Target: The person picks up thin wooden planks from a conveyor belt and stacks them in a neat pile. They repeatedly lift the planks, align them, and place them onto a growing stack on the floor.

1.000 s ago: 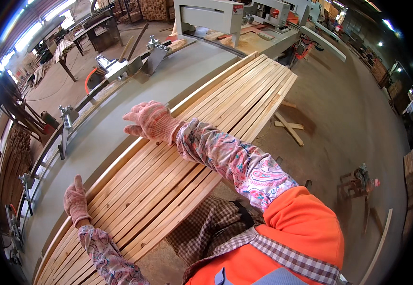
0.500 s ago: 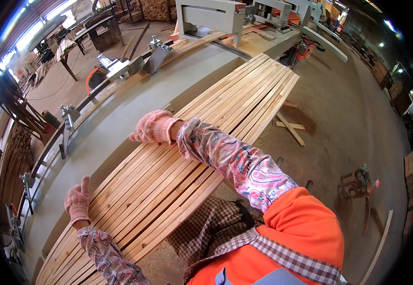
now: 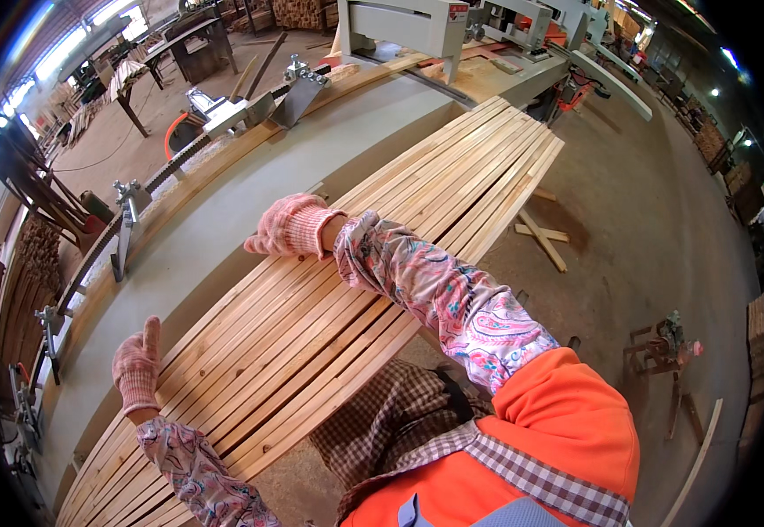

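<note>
Many pale wooden strips [image 3: 311,325] lie side by side in a wide layer that runs from lower left to upper right in front of me. My left hand [image 3: 138,364], in a pink knitted glove, is at their far edge toward the left end. Its thumb sticks up and its other fingers, mostly hidden, bend over that edge. Farther right, my right hand [image 3: 292,226], gloved alike, is curled over the same far edge, its thumb side pointing left. The right forearm, in a patterned sleeve, crosses above the strips.
Beyond the strips runs a long grey machine bed [image 3: 224,202] with metal clamps [image 3: 125,224] along its far side. A grey machine frame [image 3: 404,31] stands at the far end. Loose wood pieces [image 3: 540,237] and a small stand [image 3: 663,351] are on the floor to the right.
My left hand has shifted slightly left along the far edge of the strips. The right hand keeps its place on them. The whole view has turned a little.
</note>
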Tool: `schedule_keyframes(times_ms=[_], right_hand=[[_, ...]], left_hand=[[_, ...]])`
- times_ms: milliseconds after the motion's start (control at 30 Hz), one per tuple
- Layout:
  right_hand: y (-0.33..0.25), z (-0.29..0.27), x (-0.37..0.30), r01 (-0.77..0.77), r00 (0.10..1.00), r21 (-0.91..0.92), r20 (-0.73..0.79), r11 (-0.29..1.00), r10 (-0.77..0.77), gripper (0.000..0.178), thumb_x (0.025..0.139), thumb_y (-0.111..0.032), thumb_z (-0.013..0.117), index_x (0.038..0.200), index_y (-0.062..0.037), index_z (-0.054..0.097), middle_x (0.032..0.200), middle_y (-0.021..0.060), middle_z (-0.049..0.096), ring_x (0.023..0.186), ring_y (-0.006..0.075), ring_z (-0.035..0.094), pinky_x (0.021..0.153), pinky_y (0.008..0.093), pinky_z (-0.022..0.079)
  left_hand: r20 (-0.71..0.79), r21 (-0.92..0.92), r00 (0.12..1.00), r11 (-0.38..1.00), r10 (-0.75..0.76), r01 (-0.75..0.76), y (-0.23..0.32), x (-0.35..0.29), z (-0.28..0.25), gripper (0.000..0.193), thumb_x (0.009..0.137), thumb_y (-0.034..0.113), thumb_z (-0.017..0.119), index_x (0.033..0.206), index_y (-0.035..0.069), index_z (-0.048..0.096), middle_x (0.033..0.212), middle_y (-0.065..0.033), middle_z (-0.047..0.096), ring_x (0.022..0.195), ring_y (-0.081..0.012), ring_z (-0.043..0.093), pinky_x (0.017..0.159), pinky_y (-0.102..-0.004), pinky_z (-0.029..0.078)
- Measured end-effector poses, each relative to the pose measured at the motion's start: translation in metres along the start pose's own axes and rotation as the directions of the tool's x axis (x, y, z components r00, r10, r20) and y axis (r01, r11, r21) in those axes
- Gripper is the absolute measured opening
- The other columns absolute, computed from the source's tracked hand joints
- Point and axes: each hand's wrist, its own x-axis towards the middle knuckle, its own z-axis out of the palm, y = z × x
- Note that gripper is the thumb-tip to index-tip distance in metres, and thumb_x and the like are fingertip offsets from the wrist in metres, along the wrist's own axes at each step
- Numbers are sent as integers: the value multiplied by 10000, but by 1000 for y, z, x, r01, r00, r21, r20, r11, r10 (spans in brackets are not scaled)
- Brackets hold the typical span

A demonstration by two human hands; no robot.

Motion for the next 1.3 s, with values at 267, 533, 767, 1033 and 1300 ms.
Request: schedule_keyframes(times_ms=[267,533,767,1033,1300], right_hand=[[-2,-5,-5,-14,998,2,68,1000,13,655,999,-618,362,1291,-111,658,1284,133,666,1222,334,613,1023,505,476],[5,1,11,12,1000,55,-1,998,-12,757,977,-694,310,1313,-102,641,1310,155,646,1253,356,585,1054,501,450],[7,5,20,-24,998,92,-54,995,29,668,1007,-651,296,1309,-166,644,1275,135,664,1204,365,615,1017,515,474],[22,5,35,111,963,113,-260,987,-78,451,1032,-514,403,1239,-210,665,1200,76,701,1121,334,652,942,470,522],[13,1,11,77,992,23,-100,997,-75,404,1023,-397,426,1222,-167,692,1253,100,681,1169,326,641,969,490,512]], left_hand=[[97,-347,995,937,3,31,-7,-5,-15,1070,855,881,155,890,1,762,794,-149,736,815,-310,702,900,-399,494],[62,-231,987,960,-145,156,-16,20,17,844,887,792,399,872,32,765,865,-195,725,908,-340,688,864,-432,496],[30,-42,994,994,-104,105,-1,12,13,616,863,655,609,958,64,758,957,-195,720,963,-389,669,877,-455,505],[16,-76,1000,997,-21,22,-3,13,17,503,849,561,668,993,89,766,959,-168,736,950,-342,691,862,-437,522],[72,-333,997,943,32,-6,-8,12,21,387,874,408,697,1112,104,725,1047,-127,742,1035,-303,689,912,-399,522]])
